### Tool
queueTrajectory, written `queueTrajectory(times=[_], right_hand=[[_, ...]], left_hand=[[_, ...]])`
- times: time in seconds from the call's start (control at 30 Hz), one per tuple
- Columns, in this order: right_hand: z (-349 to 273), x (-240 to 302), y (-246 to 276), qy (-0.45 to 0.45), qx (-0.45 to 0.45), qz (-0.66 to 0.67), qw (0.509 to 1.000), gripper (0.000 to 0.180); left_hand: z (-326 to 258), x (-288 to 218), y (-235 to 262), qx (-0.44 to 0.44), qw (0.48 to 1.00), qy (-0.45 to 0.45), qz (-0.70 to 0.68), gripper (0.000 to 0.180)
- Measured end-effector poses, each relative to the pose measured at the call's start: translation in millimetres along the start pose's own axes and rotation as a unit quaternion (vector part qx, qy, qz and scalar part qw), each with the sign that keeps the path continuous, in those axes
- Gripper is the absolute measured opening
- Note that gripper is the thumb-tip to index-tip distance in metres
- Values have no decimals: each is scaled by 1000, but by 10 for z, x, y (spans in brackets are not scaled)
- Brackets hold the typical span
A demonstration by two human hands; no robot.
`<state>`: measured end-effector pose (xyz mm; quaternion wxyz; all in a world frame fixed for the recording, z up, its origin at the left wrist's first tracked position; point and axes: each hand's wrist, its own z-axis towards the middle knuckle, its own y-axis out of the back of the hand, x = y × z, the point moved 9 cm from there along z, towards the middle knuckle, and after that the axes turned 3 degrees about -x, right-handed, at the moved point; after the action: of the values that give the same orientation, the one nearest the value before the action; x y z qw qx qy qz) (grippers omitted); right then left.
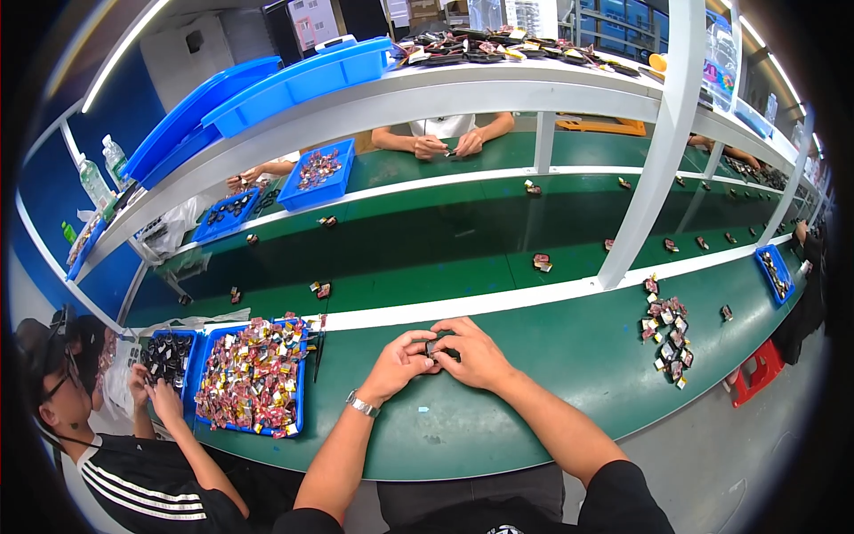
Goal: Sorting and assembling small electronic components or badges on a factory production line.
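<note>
Both my hands meet over the green bench (418, 445). Between their fingertips is a small black part (431, 348), mostly covered by the fingers. My left hand (399, 363), with a metal-banded watch on its wrist, pinches the part from the left. From the other side my right hand (474, 356) closes its thumb and fingers on it. Left of my hands stands a blue tray (300, 418) heaped with small red, yellow and white wired components (249, 374). To the right lies a loose cluster of black-and-red assembled pieces (669, 338).
A white rail (463, 310) separates my bench from a green conveyor belt (427, 258) carrying scattered pieces. A slanted white post (654, 151) rises at right. Left, a co-worker (133, 463) handles parts by a tray of black pieces (169, 356). A blue bin (776, 274) stands far right.
</note>
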<state>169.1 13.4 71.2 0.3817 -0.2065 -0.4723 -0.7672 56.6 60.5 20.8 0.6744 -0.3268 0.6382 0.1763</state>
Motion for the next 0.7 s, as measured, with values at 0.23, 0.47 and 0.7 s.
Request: queueTrajectory(times=[0.23, 0.47, 0.7], right_hand=[[-23, 63, -2, 20, 28, 16, 999, 11], [-54, 9, 19, 1, -28, 15, 1000, 12], [-83, -26, -15, 0, -56, 39, 998, 12]], left_hand=[[20, 46, 23, -14, 1000, 21, -1, 33], [29, 46, 8, -17, 1000, 18, -15, 32], [33, 79, 36, -12, 999, 15, -26, 30]])
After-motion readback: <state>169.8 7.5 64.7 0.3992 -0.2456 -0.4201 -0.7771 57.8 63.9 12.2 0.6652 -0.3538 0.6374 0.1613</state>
